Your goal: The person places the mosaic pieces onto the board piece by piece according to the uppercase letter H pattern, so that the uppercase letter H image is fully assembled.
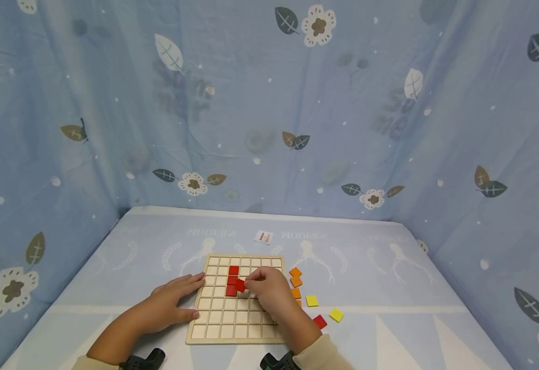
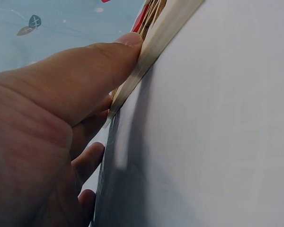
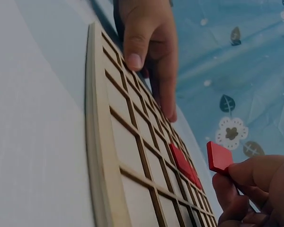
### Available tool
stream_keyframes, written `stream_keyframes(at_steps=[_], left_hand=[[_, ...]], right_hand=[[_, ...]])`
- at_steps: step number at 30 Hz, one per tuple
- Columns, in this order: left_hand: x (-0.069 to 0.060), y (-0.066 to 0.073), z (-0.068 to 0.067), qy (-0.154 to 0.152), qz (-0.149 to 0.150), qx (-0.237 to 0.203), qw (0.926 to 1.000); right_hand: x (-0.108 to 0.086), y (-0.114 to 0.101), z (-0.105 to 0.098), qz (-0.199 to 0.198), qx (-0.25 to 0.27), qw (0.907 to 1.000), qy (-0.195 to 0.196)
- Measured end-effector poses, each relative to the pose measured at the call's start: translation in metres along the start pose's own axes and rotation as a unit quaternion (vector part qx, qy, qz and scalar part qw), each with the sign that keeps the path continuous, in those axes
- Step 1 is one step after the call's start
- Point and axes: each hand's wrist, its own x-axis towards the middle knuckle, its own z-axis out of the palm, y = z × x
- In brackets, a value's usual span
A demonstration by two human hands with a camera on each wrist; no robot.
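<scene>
A wooden grid board (image 1: pixel 204 334) lies on the table, and a short column of red square tiles (image 1: pixel 231 280) fills cells in its upper middle. Between thumb and fingers, my right hand (image 1: pixel 269 290) pinches one more red tile (image 3: pixel 219 157), tilted and held just above the board beside that column. My left hand (image 1: pixel 169 303) rests at the board's left edge with fingers spread; its thumb (image 2: pixel 128 40) touches the rim in the left wrist view. The right hand and forearm hide part of the board's right side.
Several orange tiles (image 1: pixel 295 281) lie along the board's right side. Two yellow tiles (image 1: pixel 336 314) and a loose red tile (image 1: pixel 319 322) are farther right and nearer. A small printed card (image 1: pixel 264 237) sits behind the board. Patterned blue curtain (image 1: pixel 269 103) surrounds the table.
</scene>
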Motion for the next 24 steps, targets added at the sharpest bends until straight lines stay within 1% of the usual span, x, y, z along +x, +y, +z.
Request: stream_keyframes(at_steps=[5, 11, 18, 24], left_hand=[[0.001, 0.000, 0.001, -0.005, -0.001, -0.004, 1.0000], [0.003, 0.002, 0.000, -0.005, 0.000, 0.002, 1.0000], [-0.002, 0.003, -0.003, -0.003, -0.001, 0.001, 1.0000], [-0.002, 0.002, -0.003, -0.002, 0.000, 0.001, 1.0000]], right_hand=[[-0.004, -0.001, 0.009, 0.001, -0.008, 1.0000, -0.001], [-0.003, -0.001, 0.018, 0.015, -0.040, 0.9990, 0.008], [-0.004, -0.001, 0.026, -0.004, -0.088, 0.9961, 0.009], [-0.008, -0.003, 0.030, -0.027, -0.131, 0.9909, 0.012]])
